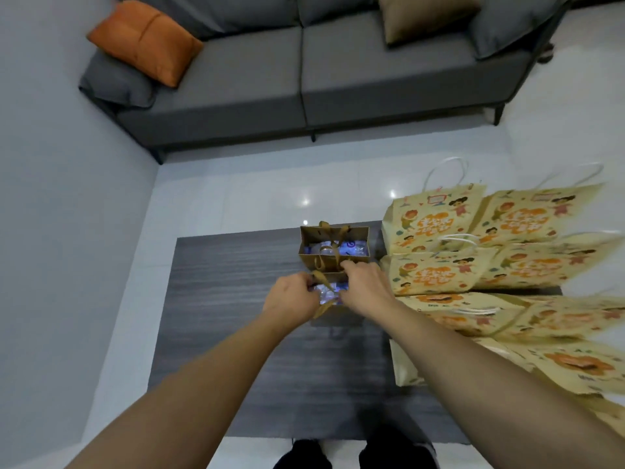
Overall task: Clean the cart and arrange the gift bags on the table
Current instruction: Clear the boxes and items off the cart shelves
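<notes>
Hands meet over a small brown paper gift bag [329,292] standing on the dark wood-grain table [236,299]: the left hand [292,296] has its fingers curled onto the bag's left rim near a brown ribbon handle [319,277], and the right hand [367,286] lies over the right side of the opening with its fingers bent down at the far edge, so both grip the same bag, close together with only the bag's mouth between them. Blue and clear wrapped contents show in that gap. Just beyond, touching or nearly touching the held bag, a second brown gift bag [334,247] stands upright and open, its ribbon handles drooping inward over similar blue-and-white contents. To the right, covering that side of the table and running past its edge, lie overlapping cream-yellow paper bags [439,272] printed with cartoon children and orange lettering, flat on their sides in rows, with white cord handles [446,170] sticking up from the farthest ones. The nearest of these are blurred. Beyond the table, across glossy white floor tiles [270,191], stands a grey sofa [304,79] carrying an orange cushion [145,42] at its left end, a tan cushion [426,15] toward the right, and grey cushions at both ends. The person's dark shoes [304,456] show at the bottom edge, at the table's near side.
</notes>
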A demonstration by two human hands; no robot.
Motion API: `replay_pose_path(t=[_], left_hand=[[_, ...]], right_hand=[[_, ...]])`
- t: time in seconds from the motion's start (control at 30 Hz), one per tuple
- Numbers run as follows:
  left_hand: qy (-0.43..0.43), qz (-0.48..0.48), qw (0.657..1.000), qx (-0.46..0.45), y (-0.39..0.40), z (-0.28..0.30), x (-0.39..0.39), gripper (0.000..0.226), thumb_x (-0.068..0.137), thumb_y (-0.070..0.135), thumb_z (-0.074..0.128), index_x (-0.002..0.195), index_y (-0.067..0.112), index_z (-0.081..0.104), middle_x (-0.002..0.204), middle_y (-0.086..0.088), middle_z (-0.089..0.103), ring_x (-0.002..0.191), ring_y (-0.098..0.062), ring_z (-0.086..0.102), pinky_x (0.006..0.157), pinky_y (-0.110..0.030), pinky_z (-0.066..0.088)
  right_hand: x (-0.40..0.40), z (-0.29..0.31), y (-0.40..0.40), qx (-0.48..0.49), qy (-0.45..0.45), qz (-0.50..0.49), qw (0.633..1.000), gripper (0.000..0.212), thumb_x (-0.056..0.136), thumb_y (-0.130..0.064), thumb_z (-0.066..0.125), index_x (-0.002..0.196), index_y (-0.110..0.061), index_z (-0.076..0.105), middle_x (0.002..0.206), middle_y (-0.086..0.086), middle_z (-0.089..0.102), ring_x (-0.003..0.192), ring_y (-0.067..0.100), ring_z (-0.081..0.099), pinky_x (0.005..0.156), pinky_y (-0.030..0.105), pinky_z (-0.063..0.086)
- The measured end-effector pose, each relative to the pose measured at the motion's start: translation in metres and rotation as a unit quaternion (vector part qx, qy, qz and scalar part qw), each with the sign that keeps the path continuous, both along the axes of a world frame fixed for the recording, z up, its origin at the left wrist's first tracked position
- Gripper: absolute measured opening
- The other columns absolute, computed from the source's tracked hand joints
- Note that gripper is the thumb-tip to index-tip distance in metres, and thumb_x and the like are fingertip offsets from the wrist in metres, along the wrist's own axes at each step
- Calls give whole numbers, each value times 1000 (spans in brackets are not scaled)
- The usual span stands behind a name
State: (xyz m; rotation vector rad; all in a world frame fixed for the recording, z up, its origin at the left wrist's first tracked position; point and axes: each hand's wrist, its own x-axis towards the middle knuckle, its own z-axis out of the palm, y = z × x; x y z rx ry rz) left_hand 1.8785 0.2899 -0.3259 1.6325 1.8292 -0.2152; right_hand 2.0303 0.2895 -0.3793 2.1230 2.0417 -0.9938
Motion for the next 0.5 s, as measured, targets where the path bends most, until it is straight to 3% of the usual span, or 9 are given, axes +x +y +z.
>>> replay_pose_path(t=[0.13,0.3,0.4,0.5], left_hand=[[-34,-64,996,46,10,30,11,20,95,27,54,111,20,65,104,-6,68,97,-26,63,73,-30,44],[-76,-155,976,130,10,75,19,21,95,29,56,112,20,63,113,-6,68,91,-19,55,74,-30,43],[-115,-186,962,162,2,99,23,39,99,34,56,135,20,57,129,-6,63,107,-21,59,83,-31,49],[-146,-229,943,192,-11,122,33,42,98,36,57,138,21,56,134,-5,61,115,-24,60,92,-35,53]], right_hand=[[12,39,-9,42,-30,-54,997,52,87,-37,66,135,-22,51,127,8,61,119,31,53,96,43,47],[21,99,-35,95,-67,-124,985,56,89,-37,62,141,-24,46,134,9,55,125,33,47,99,43,43],[20,132,-61,135,-86,-163,974,64,92,-39,61,150,-24,38,141,9,51,129,32,44,104,45,41],[18,160,-102,153,-116,-211,958,67,93,-41,62,152,-25,35,145,7,48,133,32,41,106,46,40]])
